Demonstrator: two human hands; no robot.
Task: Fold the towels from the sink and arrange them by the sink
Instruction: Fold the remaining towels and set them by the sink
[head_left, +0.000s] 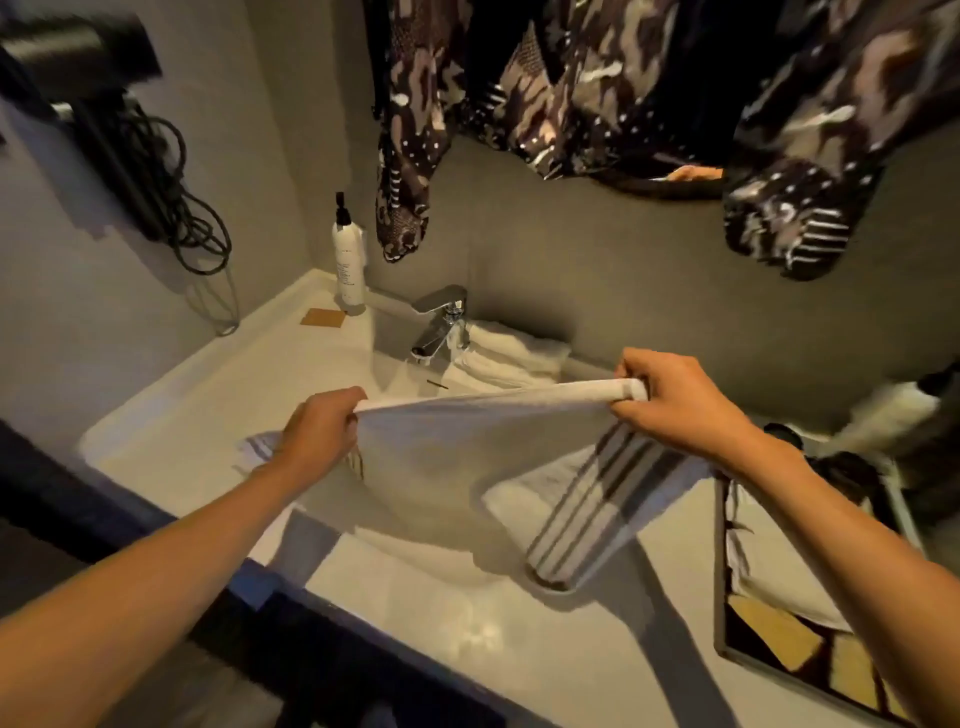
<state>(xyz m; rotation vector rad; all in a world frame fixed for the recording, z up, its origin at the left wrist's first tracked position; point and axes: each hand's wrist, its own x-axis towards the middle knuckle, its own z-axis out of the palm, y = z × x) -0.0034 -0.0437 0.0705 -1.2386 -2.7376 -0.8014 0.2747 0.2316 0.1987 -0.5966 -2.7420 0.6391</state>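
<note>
Both hands are raised over the sink, stretching one white towel between them by its top edge. The left hand is closed in a fist around the towel's left corner, and the right hand pinches the right corner tight, with the hem bunched into a small roll at its fingertips. The edge runs taut from hand to hand, rising slightly toward the right hand. Below the hands the cloth hangs loose into the basin, and a part with dark stripes dangles under the right hand, blurred. Beyond the hands, behind the chrome faucet, more white towels lie heaped against the back wall. Another pale towel lies in the basin beneath the held one, partly hidden by it. Past the left hand, at the far corner of the table, stands a white pump bottle, with a small tan card lying flat just beside it. On the wall above and left of the left hand hangs a black hair dryer with its coiled cord. To the right of the right forearm sits a dark tray holding folded white cloth and yellowish packets.
</note>
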